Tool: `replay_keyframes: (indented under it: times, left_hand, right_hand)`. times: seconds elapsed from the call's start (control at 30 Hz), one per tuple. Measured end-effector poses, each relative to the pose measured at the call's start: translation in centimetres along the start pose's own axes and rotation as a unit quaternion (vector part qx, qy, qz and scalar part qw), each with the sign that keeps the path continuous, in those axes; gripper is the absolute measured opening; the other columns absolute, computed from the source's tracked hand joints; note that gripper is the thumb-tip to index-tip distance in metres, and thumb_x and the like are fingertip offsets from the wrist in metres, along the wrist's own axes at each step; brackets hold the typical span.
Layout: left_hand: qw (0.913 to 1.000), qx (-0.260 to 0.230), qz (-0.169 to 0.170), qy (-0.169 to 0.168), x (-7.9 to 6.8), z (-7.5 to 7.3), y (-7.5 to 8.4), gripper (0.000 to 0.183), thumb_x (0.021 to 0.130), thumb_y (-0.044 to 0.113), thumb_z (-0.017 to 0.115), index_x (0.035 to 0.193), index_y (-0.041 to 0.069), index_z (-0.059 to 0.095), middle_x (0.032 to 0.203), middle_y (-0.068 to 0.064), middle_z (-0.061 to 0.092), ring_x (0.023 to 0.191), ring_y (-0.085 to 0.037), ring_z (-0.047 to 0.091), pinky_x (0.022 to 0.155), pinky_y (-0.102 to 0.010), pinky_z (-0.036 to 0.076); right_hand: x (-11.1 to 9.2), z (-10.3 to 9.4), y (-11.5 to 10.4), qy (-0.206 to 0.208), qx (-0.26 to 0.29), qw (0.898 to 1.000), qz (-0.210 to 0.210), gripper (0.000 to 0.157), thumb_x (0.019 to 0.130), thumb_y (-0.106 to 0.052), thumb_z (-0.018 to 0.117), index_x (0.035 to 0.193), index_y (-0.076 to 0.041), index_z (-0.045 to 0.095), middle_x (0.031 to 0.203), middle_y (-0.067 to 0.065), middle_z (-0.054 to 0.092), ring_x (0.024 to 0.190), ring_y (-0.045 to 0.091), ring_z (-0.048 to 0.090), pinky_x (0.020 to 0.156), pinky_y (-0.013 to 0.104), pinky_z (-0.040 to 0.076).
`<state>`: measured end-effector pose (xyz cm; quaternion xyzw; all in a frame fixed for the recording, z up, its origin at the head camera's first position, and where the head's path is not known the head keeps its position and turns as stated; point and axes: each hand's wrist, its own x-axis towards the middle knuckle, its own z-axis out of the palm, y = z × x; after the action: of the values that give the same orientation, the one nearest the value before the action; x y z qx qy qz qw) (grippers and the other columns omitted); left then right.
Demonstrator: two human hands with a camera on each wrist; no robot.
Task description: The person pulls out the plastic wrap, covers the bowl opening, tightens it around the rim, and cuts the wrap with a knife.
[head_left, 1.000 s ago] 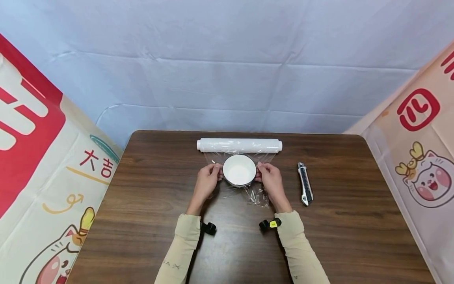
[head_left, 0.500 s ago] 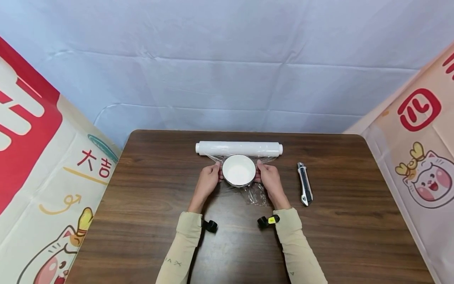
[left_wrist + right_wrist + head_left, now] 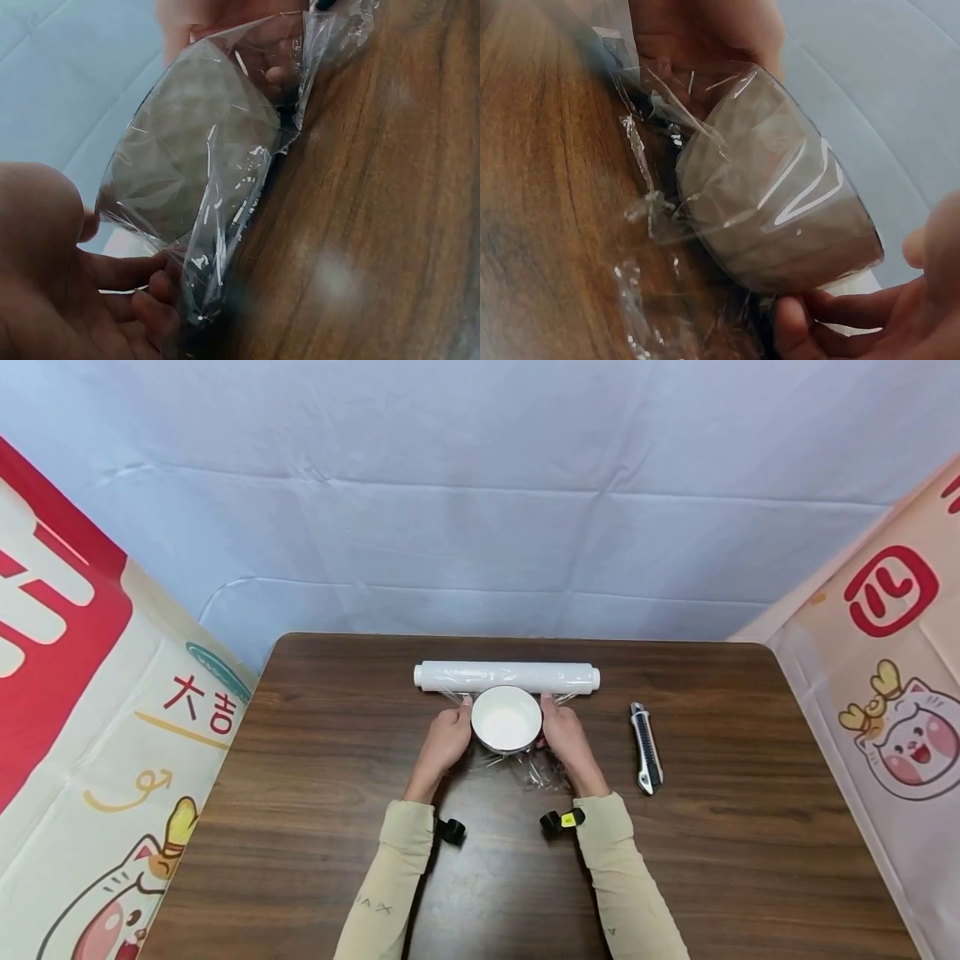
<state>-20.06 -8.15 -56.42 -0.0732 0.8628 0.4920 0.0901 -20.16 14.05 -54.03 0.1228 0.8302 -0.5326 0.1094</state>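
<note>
A round bowl (image 3: 506,719), white inside with a dark rim, stands upright at the table's middle. Clear cling film (image 3: 791,180) clings to its greyish, faceted outer wall, and a crumpled end (image 3: 536,771) trails from its near side. My left hand (image 3: 447,739) holds the bowl's left side, thumb near the rim; in the left wrist view its fingers (image 3: 154,296) bend in low by the film. On the opposite side my right hand (image 3: 567,737) grips likewise, its fingers (image 3: 847,311) against the lower wall. Just behind lies the white cling film roll (image 3: 507,677).
A utility knife (image 3: 646,748) lies on the wooden table (image 3: 750,827) to the right of my right hand. A pale cloth backdrop (image 3: 480,527) hangs behind the table's far edge, with printed banners at both sides.
The roll has come slightly nearer the bowl, and the stretch of film between them has shortened. Both hands have shifted a little forward along the bowl's sides. The knife stays put.
</note>
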Motion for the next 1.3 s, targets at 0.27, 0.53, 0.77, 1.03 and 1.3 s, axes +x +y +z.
replay_keyframes:
  times: [0.27,0.53,0.77,1.03,1.3]
  left_hand:
    - [0.9977,0.017,0.024,0.06,-0.2,-1.7,-0.8,0.057,0.112,0.051,0.036,0.073,0.019,0.062,0.076,-0.007,0.062,0.078,-0.025,0.061,0.071,-0.04,0.049]
    - [0.9983,-0.024,-0.011,0.051,-1.1,-1.6,0.1,0.063,0.112,0.055,0.032,0.11,0.015,0.081,0.116,-0.008,0.079,0.12,-0.031,0.07,0.104,-0.051,0.052]
    - [0.9989,-0.018,-0.003,0.044,-0.6,-0.5,-0.1,0.064,0.111,0.059,0.029,0.106,0.017,0.077,0.113,-0.009,0.076,0.113,-0.03,0.068,0.096,-0.051,0.052]
    - [0.9964,-0.057,-0.032,0.054,-1.8,0.1,1.6,0.051,0.112,0.046,0.041,0.134,0.006,0.064,0.136,-0.016,0.068,0.131,-0.034,0.061,0.112,-0.053,0.047]
    - [0.9968,-0.01,0.032,0.073,-0.2,1.7,-0.6,0.053,0.111,0.05,0.042,0.1,0.014,0.078,0.104,-0.009,0.077,0.096,-0.023,0.069,0.082,-0.044,0.056]
  right_hand:
    - [-1.3,-2.0,-0.8,0.002,0.026,1.0,0.014,0.065,0.114,-0.049,0.033,0.108,0.003,0.071,0.094,0.014,0.071,0.08,0.02,0.065,0.077,0.029,0.054]
    - [-1.0,-1.6,-0.3,-0.014,0.056,0.998,0.008,0.069,0.114,-0.048,0.033,0.124,0.011,0.069,0.114,0.022,0.075,0.102,0.026,0.073,0.098,0.035,0.06]
    - [-0.8,-0.6,-0.1,-0.003,0.092,0.996,0.014,0.055,0.113,-0.045,0.04,0.094,-0.002,0.068,0.077,-0.004,0.063,0.077,0.01,0.062,0.078,0.022,0.053]
    - [-0.9,-0.1,-0.3,0.002,0.044,0.999,0.006,0.06,0.111,-0.05,0.042,0.066,-0.013,0.053,0.062,0.0,0.053,0.069,0.021,0.054,0.073,0.031,0.044]
    - [-0.9,0.3,-0.1,0.009,-0.008,1.0,-0.022,0.058,0.114,-0.04,0.038,0.113,0.003,0.076,0.129,0.024,0.07,0.118,0.033,0.061,0.11,0.051,0.047]
